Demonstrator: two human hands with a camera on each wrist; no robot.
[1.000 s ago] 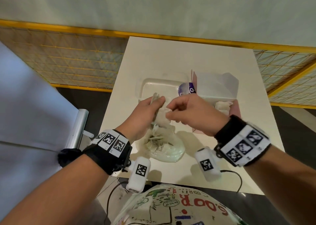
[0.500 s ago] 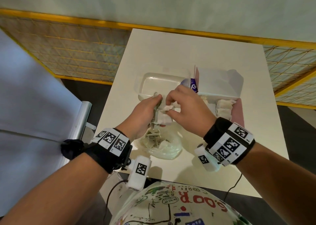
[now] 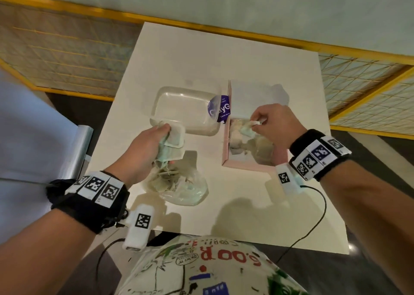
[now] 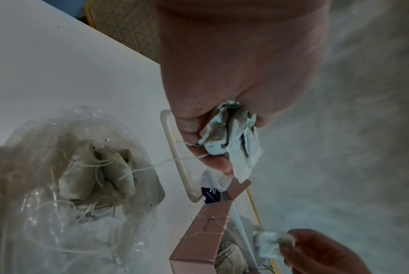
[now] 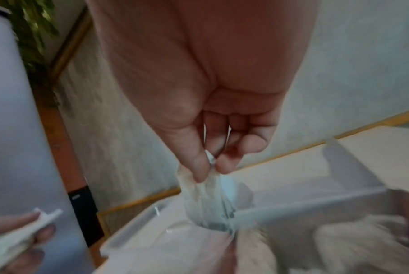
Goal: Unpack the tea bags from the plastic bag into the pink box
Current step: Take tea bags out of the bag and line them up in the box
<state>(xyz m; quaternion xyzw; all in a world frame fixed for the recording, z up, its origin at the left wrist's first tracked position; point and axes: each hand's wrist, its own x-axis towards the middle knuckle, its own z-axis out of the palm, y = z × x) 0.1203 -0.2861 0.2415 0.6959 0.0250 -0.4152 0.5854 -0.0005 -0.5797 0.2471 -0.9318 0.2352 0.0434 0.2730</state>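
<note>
Low centre of the head view, the clear crumpled plastic bag (image 3: 179,182) lies on the white table (image 3: 246,205), still part full. Just above it the left hand (image 3: 145,147) grips a bunch of tea bags (image 3: 172,142). Right of centre, the right hand (image 3: 275,124) pinches one pale tea bag (image 3: 247,129), hanging long-axis downward directly over the open pink cardboard box (image 3: 246,167); release looks next.

- Plastic bag (image 3: 179,185): clear, crumpled, slumped on the table at 6 o'clock of the lid, stringed tea bags inside.
- Pink box (image 3: 226,151): open, at 3 o'clock of the bag, several pale tea bags inside.
- Tea bag (image 3: 247,129): white, limp, hanging over the box.
- Bunch of tea bags (image 3: 171,144): crumpled, above the bag's mouth.
</note>
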